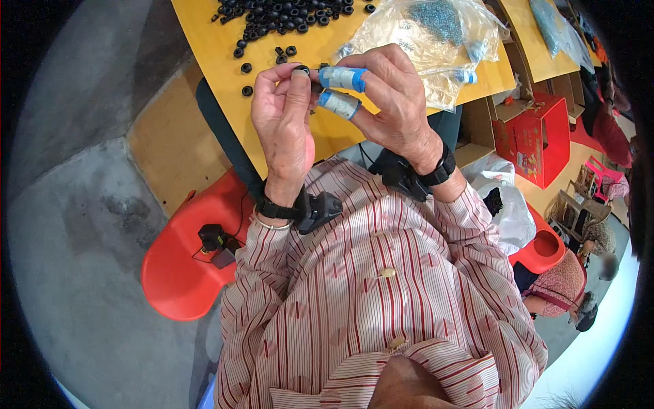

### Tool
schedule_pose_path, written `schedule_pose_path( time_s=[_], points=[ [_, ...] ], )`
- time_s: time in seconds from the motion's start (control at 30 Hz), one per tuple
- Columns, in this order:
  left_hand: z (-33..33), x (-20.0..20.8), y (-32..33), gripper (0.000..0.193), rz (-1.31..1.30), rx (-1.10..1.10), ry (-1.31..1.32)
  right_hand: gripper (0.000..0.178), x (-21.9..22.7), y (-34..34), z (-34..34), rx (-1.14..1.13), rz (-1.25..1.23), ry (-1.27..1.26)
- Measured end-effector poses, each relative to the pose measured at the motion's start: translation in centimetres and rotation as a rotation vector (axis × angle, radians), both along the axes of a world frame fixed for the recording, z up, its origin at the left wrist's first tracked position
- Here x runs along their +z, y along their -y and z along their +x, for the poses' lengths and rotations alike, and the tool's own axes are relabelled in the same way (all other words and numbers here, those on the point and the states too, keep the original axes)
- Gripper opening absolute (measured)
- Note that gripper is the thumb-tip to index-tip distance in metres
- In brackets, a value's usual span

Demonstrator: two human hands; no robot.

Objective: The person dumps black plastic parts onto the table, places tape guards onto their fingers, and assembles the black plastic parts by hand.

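A small black piece point(302, 69) sits in the grip of the left hand point(283, 123), above the near part of a yellow tabletop point(211, 48). It is dark, rounded and short, with a slight shine. Thumb and fingertips cover much of it, so which way it faces cannot be made out, and its stubby form shows no clear long axis.

The left thumb and forefinger are pinched together on the piece. The right hand point(395, 102) comes in from the right, blue-and-white wraps point(342, 78) around its thumb and forefinger, their tips close beside the piece; whether they clamp anything cannot be told.

Just beyond the left hand, a few loose black rings point(246, 91) lie on the tabletop, some with their holes showing. Farther off is a spread heap of similar black parts point(293, 13). To the right of the heap, beyond the right hand, lies a crumpled clear plastic bag point(388, 34) with small bluish bits point(436, 20) inside. A red stool point(180, 273) stands on the near left, and a red box point(538, 140) is to the right.
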State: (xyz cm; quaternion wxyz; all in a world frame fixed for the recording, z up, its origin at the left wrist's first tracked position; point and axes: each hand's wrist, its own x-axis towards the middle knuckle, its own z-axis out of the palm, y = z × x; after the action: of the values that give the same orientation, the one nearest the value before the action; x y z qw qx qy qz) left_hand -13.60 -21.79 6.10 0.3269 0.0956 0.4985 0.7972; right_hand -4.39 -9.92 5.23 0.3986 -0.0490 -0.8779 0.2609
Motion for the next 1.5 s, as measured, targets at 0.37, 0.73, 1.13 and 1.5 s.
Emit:
schedule_pose_path(
  time_s=[0.37, 0.73, 1.13, 1.5],
  points=[
    [0.7, -0.2, -0.1, 0.019, 0.016, -0.045, -0.001, 0.027, 0.0, 0.0, 0.9, -0.083, 0.193, -0.061],
    [0.4, -0.2, 0.2, 0.029, 0.119, -0.256, 0.042, 0.021, 1.2, 0.1, 3.0, -0.058, -0.490, 0.068],
    [-0.1, -0.2, 0.7, 0.019, 0.058, -0.402, -0.021, 0.022, 1.3, -0.3, 4.1, -0.017, -0.738, 0.197],
    [-0.1, 0.3, 0.4, 0.023, -0.158, -0.515, -0.216, 0.019, 1.7, -2.0, 4.5, 0.035, -0.540, 0.302]
  ],
)
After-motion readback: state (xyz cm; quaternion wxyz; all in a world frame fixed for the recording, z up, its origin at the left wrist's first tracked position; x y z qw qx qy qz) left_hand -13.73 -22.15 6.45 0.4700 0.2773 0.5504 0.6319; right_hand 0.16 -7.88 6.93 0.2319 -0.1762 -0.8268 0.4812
